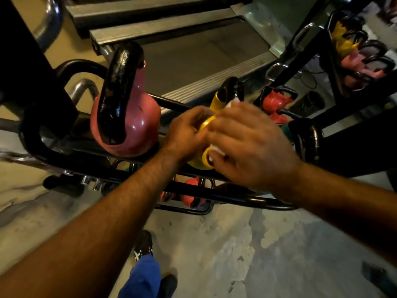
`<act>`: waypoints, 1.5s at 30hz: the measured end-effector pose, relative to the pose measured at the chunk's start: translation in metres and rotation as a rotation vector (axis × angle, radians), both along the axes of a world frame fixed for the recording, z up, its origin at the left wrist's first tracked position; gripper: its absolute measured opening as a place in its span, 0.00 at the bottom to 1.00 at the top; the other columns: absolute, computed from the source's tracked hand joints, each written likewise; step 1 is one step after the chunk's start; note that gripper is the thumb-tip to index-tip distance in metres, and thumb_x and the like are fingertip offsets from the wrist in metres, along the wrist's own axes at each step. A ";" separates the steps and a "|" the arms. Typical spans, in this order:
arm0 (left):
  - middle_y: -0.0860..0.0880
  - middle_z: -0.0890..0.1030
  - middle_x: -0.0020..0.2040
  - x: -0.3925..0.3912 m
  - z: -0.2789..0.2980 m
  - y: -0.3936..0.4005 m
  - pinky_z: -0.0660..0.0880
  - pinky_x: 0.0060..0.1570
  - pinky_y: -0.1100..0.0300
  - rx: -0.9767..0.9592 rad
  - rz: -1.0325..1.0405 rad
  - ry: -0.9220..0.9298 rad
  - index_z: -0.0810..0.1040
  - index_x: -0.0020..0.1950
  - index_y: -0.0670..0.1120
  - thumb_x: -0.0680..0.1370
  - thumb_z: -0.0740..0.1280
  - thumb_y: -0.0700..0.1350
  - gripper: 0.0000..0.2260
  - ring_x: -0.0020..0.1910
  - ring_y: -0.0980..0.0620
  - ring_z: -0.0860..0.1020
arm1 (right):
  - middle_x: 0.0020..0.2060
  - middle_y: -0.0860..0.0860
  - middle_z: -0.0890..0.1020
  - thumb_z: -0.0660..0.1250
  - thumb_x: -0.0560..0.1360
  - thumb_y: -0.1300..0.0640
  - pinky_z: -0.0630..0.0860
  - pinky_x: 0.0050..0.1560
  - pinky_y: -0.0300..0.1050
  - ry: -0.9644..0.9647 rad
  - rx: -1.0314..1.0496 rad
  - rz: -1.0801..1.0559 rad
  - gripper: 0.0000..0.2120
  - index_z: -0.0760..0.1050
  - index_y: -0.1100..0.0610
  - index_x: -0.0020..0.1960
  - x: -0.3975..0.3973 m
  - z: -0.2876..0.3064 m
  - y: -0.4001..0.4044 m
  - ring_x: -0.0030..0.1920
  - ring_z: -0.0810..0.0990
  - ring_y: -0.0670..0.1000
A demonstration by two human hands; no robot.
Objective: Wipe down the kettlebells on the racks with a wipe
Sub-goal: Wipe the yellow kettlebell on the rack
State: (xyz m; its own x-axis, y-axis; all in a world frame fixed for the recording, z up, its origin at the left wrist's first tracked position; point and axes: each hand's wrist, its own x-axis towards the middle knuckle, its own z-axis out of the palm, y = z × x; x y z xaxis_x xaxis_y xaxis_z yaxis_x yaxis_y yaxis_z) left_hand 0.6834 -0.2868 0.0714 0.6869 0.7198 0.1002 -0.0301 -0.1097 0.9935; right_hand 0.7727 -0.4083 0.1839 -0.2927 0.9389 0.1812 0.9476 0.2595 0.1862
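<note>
Yellow kettlebell point(202, 162) is seated on the black rack's point(236, 197) upper tier, near its front rail, just right of a big pink kettlebell point(137, 123). It is gripped by the left hand point(184, 132), fingers curled round its left side. A white wipe point(217, 149) is pressed onto it under the right hand point(247, 145), fingers curled over; blurred. Red kettlebells point(191, 194) are seen on the lower tier
</note>
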 end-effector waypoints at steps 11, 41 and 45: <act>0.48 0.84 0.50 0.002 -0.006 0.006 0.77 0.57 0.38 -0.029 -0.004 -0.043 0.81 0.49 0.58 0.67 0.69 0.52 0.11 0.54 0.44 0.82 | 0.66 0.61 0.79 0.65 0.81 0.56 0.61 0.77 0.60 0.084 0.173 -0.028 0.13 0.82 0.59 0.61 0.001 -0.029 -0.019 0.72 0.71 0.62; 0.57 0.82 0.40 -0.001 0.000 0.001 0.76 0.45 0.64 -0.016 -0.075 -0.045 0.77 0.52 0.44 0.71 0.72 0.40 0.11 0.42 0.60 0.80 | 0.80 0.56 0.46 0.52 0.85 0.50 0.67 0.75 0.56 0.952 0.465 -0.253 0.28 0.45 0.61 0.77 -0.065 -0.111 -0.028 0.81 0.53 0.62; 0.54 0.82 0.46 -0.002 0.002 0.005 0.77 0.48 0.65 0.000 -0.102 -0.034 0.76 0.53 0.44 0.75 0.71 0.36 0.10 0.46 0.61 0.80 | 0.81 0.55 0.41 0.50 0.85 0.41 0.71 0.71 0.60 0.990 0.430 -0.237 0.33 0.40 0.54 0.81 -0.092 -0.127 -0.040 0.81 0.54 0.62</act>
State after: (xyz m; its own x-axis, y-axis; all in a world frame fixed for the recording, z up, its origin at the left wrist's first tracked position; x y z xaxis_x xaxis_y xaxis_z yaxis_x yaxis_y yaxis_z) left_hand 0.6812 -0.2817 0.0731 0.7531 0.6459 0.1251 -0.0752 -0.1043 0.9917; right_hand 0.6807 -0.4483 0.0573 0.3416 0.7541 0.5609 0.7446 0.1470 -0.6511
